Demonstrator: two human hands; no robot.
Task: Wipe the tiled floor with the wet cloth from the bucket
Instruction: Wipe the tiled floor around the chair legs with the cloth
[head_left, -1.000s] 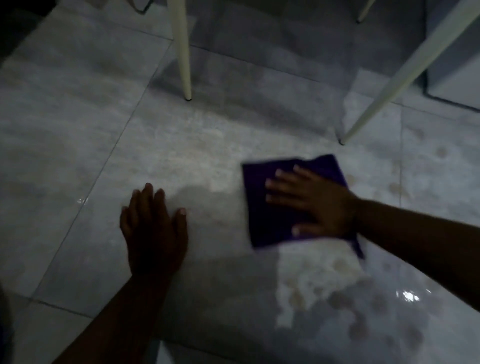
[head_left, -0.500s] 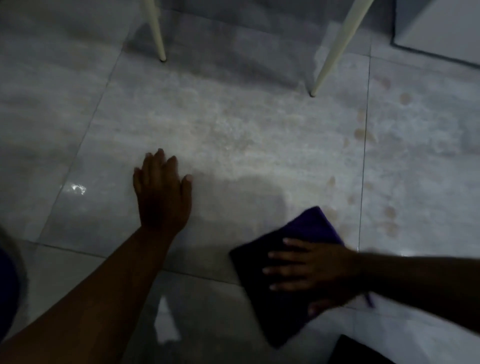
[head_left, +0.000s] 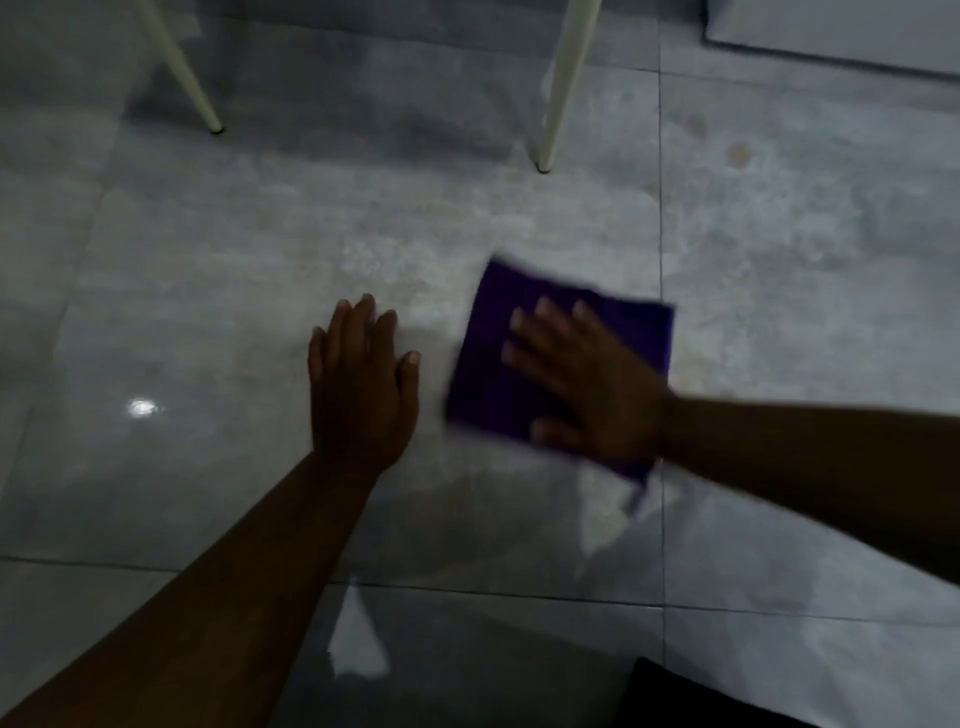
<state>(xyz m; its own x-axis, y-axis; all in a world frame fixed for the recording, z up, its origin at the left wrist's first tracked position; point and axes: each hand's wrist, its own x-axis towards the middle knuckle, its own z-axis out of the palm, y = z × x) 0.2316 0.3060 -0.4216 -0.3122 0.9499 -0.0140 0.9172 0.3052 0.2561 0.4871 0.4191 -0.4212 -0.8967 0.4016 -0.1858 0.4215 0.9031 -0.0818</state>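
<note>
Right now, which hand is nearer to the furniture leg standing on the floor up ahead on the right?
Right. The right hand, flat on the purple cloth, lies below that white leg; the left hand rests on bare tile further left.

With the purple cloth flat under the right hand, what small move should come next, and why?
Probably slide the right hand and purple cloth toward the brownish spots beyond the grout line. Those marks still show on the tile, while the left hand rests flat as support.
</note>
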